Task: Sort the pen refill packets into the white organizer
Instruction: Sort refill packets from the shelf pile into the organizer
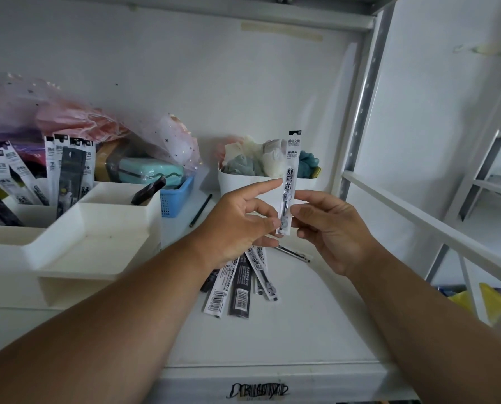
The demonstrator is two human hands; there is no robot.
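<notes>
held packet: one white pen refill packet [290, 182], upright, slightly tilted, raised above the shelf [301, 316] in front of the white tub [243, 188]
left hand: left hand [237, 225] touches the packet's lower end from the left, thumb tip against it near the bottom; index finger [265, 185] stretched out straight, tip reaching the packet's left edge midway up; other fingers loosely curled (whether they grip anything, cannot tell)
right hand: right hand [330, 228] pinches the packet's lower part from the right, thumb on the near face, fingers curled behind it
loose pile: more refill packets [243, 281] lie fanned flat on the shelf under and just nearer than the hands, some white, one black, barcodes up; one loose refill [294, 252] lies just right of the fan
organizer: white organizer [92, 243] at left on the shelf, stepped compartments; the rear left ones hold upright packets [65, 167] (white and black mixed); one dark packet [148, 191] leans in the rear right compartment; the big front tray holds no packets
behind: blue basket [176, 199] just right of the organizer, teal case [150, 170] in it, pink and sheer bags [77, 121] piled behind
tub contents: crumpled pale and teal soft items
other: dark pencil [201, 209] lies on the shelf between basket and tub; white rack post [360, 112] at right
</notes>
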